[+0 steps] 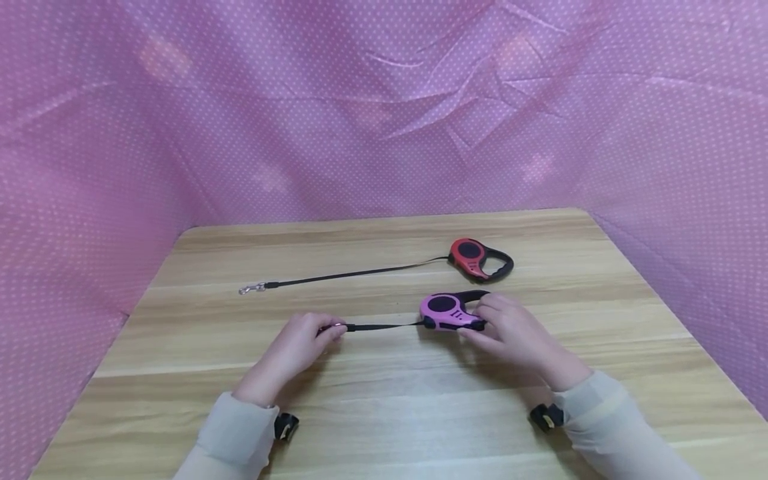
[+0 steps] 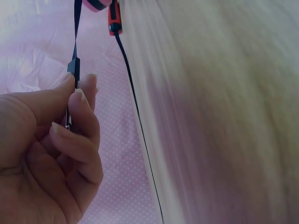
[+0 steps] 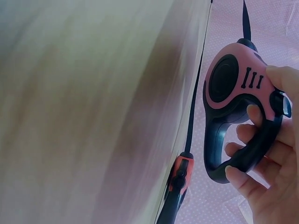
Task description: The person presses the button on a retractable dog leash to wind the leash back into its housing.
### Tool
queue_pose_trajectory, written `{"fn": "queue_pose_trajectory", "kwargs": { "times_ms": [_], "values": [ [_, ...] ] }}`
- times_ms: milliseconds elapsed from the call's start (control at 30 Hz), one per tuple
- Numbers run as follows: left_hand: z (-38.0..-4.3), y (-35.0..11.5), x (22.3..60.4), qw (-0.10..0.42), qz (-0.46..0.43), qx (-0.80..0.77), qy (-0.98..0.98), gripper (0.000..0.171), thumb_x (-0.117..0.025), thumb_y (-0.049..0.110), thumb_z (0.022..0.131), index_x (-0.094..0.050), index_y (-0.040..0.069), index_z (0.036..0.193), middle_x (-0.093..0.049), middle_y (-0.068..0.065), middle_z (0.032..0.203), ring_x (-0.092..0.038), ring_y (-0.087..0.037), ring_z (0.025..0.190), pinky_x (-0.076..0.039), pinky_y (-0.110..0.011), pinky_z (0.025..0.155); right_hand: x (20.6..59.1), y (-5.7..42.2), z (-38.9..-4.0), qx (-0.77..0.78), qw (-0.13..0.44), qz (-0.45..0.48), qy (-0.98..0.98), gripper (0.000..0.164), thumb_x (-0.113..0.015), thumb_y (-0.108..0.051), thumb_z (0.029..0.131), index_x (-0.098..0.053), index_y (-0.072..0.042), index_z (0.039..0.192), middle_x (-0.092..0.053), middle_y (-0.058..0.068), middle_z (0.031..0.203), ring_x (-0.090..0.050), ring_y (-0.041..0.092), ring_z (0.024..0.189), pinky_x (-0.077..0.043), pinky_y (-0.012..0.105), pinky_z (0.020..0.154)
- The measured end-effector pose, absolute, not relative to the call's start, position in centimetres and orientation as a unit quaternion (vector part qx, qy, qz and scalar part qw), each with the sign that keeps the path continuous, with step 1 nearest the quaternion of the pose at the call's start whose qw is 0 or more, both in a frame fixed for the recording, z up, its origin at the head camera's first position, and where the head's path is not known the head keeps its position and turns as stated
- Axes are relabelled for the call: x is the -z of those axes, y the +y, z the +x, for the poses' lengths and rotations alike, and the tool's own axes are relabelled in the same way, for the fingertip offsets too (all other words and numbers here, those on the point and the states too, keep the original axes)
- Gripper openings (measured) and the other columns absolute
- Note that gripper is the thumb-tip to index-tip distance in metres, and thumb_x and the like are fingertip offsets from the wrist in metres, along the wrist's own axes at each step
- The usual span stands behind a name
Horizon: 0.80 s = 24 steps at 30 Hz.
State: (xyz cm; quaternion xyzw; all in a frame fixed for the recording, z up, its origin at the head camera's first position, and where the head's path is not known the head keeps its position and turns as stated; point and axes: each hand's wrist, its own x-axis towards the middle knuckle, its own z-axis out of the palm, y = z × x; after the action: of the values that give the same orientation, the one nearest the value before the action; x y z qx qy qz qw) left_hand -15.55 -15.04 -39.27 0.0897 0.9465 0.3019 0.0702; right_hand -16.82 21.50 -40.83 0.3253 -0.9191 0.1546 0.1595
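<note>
My right hand [image 1: 510, 330] grips the black handle of a pink retractable dog leash [image 1: 442, 313], fingers curled through the loop in the right wrist view. From its casing a black strap runs leftward to my left hand [image 1: 306, 340]. That hand pinches the strap's end between thumb and fingers, and the metal clip [image 2: 68, 122] is mostly hidden in the grasp. Behind them, a red retractable leash [image 1: 471, 259] lies on the table, touched by neither hand. Its strap [image 1: 354, 274] stretches left and ends in a silver snap hook [image 1: 252, 289].
The wooden table [image 1: 384, 407] has a far edge and two side edges in view. Pink dotted cloth [image 1: 372, 113] hangs behind and on both sides. A small black device [image 1: 287, 427] sits at each wrist below the sleeve cuffs.
</note>
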Motion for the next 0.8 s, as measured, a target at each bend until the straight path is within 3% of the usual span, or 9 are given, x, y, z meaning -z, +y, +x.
{"fn": "queue_pose_trajectory", "kwargs": {
  "times_ms": [500, 800],
  "values": [
    [-15.2, -14.62, 39.24, 0.082, 0.079, -0.326, 0.939, 0.015, -0.068, 0.03, 0.094, -0.077, 0.019, 0.099, -0.073, 0.007, 0.087, -0.062, -0.009, 0.077, -0.055, -0.035, 0.081, 41.19, 21.41, -16.83, -0.158, 0.164, 0.333, -0.915, 0.032, -0.079, -0.036, 0.082, -0.069, -0.008, 0.094, -0.069, 0.007, 0.102, -0.063, 0.02, 0.091, -0.055, 0.039, 0.083],
    [-15.15, -14.22, 39.05, 0.093, 0.077, -0.342, 0.932, 0.014, -0.07, 0.028, 0.093, -0.078, 0.019, 0.1, -0.075, 0.006, 0.088, -0.061, -0.009, 0.074, -0.052, -0.03, 0.073, 41.09, 21.15, -16.88, -0.16, 0.174, 0.34, -0.91, 0.031, -0.079, -0.036, 0.081, -0.07, -0.008, 0.091, -0.067, 0.003, 0.096, -0.06, 0.017, 0.087, -0.054, 0.036, 0.079]
  ]
}}
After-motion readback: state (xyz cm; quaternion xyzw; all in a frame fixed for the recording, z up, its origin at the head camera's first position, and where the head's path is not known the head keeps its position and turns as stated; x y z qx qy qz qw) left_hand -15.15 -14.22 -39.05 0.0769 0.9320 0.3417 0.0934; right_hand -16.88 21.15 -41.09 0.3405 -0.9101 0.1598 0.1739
